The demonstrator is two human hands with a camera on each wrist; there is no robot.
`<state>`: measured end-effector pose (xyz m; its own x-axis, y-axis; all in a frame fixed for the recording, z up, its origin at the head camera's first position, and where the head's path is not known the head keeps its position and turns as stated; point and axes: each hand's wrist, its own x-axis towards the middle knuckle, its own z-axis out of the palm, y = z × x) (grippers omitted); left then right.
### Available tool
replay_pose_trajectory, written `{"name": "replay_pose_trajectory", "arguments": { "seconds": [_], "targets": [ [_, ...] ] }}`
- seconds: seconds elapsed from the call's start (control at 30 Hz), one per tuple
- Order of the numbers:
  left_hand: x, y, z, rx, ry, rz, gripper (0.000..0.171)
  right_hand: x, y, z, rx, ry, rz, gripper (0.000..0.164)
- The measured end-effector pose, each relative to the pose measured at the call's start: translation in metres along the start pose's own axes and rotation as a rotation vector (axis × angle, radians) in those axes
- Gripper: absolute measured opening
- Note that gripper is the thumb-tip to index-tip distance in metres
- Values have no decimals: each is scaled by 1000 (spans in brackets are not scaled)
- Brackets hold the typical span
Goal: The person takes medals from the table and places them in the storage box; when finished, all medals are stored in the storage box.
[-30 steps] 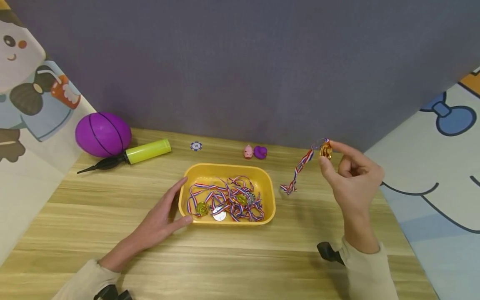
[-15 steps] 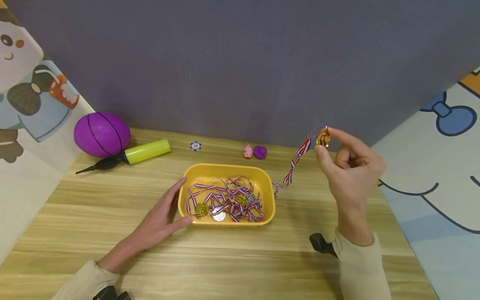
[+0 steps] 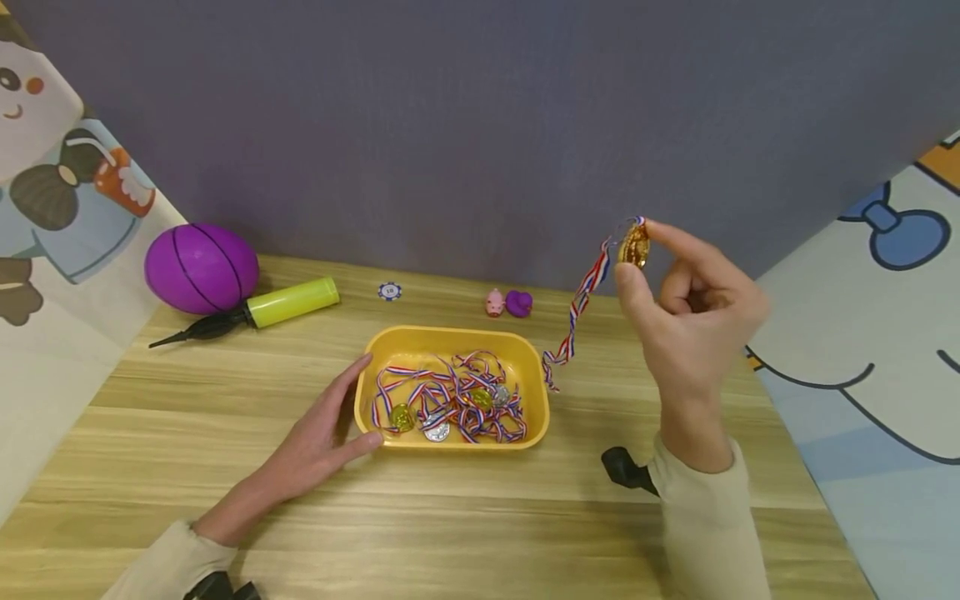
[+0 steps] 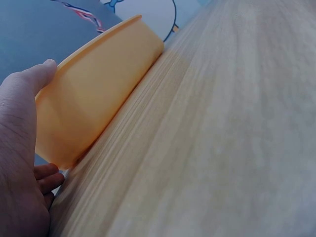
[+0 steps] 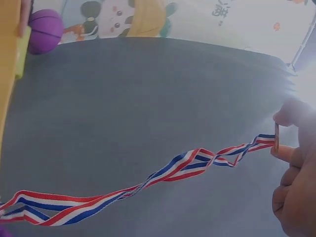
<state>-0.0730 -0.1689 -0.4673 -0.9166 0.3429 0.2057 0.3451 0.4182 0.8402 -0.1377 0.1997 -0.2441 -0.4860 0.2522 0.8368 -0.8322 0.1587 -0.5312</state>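
In the head view my right hand (image 3: 693, 321) pinches a gold medal (image 3: 634, 247) by its edges between thumb and index finger, raised right of the yellow basin (image 3: 457, 332). Its red, white and blue ribbon (image 3: 579, 304) hangs down, the lower end beside the basin's right rim. The right wrist view shows this ribbon (image 5: 187, 165) stretched out, with the medal (image 5: 276, 137) edge-on. My left hand (image 3: 318, 442) holds the basin's left end, thumb (image 4: 42, 74) at the rim. Inside the basin lie tangled ribbons (image 3: 450, 392), gold medals (image 3: 402, 417) and silver medals (image 3: 437, 429).
At the back left are a purple ball (image 3: 201, 268) and a yellow-green hand pump (image 3: 292, 302) with a black nozzle. A poker chip (image 3: 389, 291), a pink pig toy (image 3: 495, 302) and a purple duck (image 3: 518, 303) stand along the grey back wall (image 3: 480, 150).
My right hand has risen and moved a little left with the gold medal, and the ribbon's hanging end has come near the basin's right rim. My left hand stays on the basin.
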Motion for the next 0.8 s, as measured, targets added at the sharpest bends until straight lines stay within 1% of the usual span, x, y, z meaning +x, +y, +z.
{"name": "replay_pose_trajectory", "arguments": {
  "seconds": [0.1, 0.23, 0.33, 0.43, 0.53, 0.63, 0.7, 0.8],
  "targets": [
    [0, 1, 0, -1, 0, -1, 106, 6, -6, 10, 56, 37, -15, 34],
    [0, 1, 0, -4, 1, 2, 106, 14, -12, 20, 97, 79, -26, 33],
    [0, 1, 0, -4, 1, 2, 106, 15, -11, 25, 98, 64, -24, 34],
    [0, 0, 1, -13, -1, 11, 107, 9, -5, 27, 60, -4, -11, 36],
    [1, 0, 1, -19, -4, 18, 107, -3, 2, 27, -8, -110, 4, 40],
    [1, 1, 1, -7, -4, 9, 107, -17, 10, 29, -64, -218, 23, 43],
    [0, 2, 1, 0, -2, 1, 106, -27, 15, 32, -81, -280, 27, 44],
    [0, 2, 0, -4, 0, 3, 106, -41, 21, 37, -81, -356, 24, 41]
  ]
}}
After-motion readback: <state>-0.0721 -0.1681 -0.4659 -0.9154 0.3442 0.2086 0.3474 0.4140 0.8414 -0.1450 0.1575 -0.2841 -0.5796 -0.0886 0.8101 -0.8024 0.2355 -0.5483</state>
